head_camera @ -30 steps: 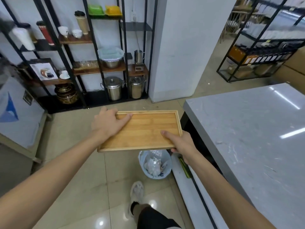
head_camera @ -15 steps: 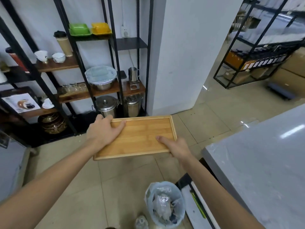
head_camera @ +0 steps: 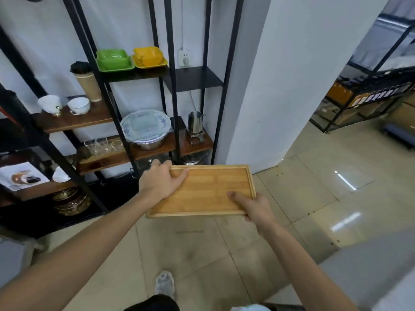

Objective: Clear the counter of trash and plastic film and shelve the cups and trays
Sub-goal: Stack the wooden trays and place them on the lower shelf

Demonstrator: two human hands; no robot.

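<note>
A flat bamboo tray (head_camera: 208, 191) is held level in front of me, just short of the black metal shelf unit (head_camera: 170, 86). My left hand (head_camera: 160, 182) grips its far left corner, thumb on top. My right hand (head_camera: 252, 206) grips its near right corner, thumb on the tray floor. The tray is empty. Two white cups (head_camera: 67, 105) and a tall paper cup (head_camera: 86, 83) stand on a wooden shelf at the left.
Green and yellow dishes (head_camera: 131, 58) sit on an upper shelf beside a bare black shelf (head_camera: 195, 78). A covered steel bowl (head_camera: 147, 130), glasses (head_camera: 103, 145) and a steel jug (head_camera: 195, 123) fill the shelf below. A white pillar (head_camera: 280, 86) stands right; the grey counter's corner (head_camera: 381, 272) lies lower right.
I have walked closer to the shelves with the tray held in both hands. The trash bin has dropped out of view and the counter has slid to the lower right.
</note>
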